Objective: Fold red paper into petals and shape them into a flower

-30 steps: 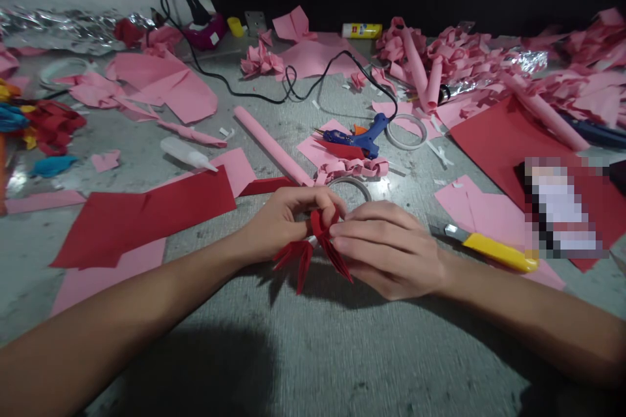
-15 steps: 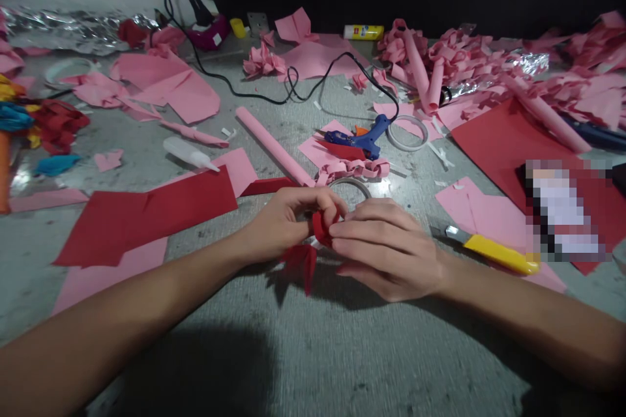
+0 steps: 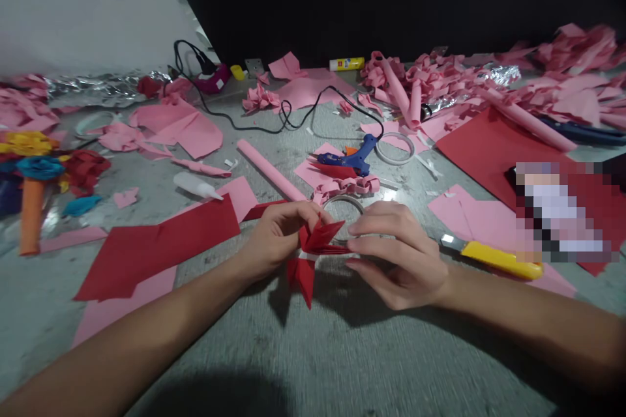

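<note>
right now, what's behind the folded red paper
Part of a tape roll shows behind the folded red paper, on the tabletop. What the paper covers, including the roll's lower left, can't be seen.

It is dim and gray. Dark shadows lie on the table [image 3: 391,358] below the left hand [image 3: 274,241] and right hand [image 3: 405,257]. The foil [image 3: 100,88] glints. Big squares blur the phone [image 3: 562,212].

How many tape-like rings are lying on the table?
3: one just behind the folded red paper, one beside the blue glue gun, one at far left beside crumpled pink paper. Others may be hidden.
</note>
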Motion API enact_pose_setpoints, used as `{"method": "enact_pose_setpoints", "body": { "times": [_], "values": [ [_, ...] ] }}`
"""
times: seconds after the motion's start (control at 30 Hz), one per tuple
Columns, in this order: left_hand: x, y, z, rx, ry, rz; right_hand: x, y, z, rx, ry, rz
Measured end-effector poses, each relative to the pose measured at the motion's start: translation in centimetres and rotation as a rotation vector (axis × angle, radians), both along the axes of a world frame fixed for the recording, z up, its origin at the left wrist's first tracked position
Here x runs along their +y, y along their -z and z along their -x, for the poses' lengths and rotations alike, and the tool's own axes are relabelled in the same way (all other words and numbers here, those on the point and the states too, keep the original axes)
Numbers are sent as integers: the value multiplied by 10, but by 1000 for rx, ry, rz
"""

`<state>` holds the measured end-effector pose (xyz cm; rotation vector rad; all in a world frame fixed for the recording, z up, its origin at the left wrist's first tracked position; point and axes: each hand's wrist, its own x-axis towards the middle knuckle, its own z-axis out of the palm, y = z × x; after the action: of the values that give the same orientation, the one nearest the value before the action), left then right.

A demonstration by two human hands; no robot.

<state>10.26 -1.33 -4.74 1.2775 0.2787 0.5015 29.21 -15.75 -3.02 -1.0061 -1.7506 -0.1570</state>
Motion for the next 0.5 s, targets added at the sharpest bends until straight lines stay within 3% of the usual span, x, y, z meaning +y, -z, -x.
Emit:
{"method": "enact_pose_setpoints", "body": {
  "times": [0.5],
  "values": [
    [-3,-6,-3,-21,18,6,-3,5,-2,-108,-52,-24]
  ]
}}
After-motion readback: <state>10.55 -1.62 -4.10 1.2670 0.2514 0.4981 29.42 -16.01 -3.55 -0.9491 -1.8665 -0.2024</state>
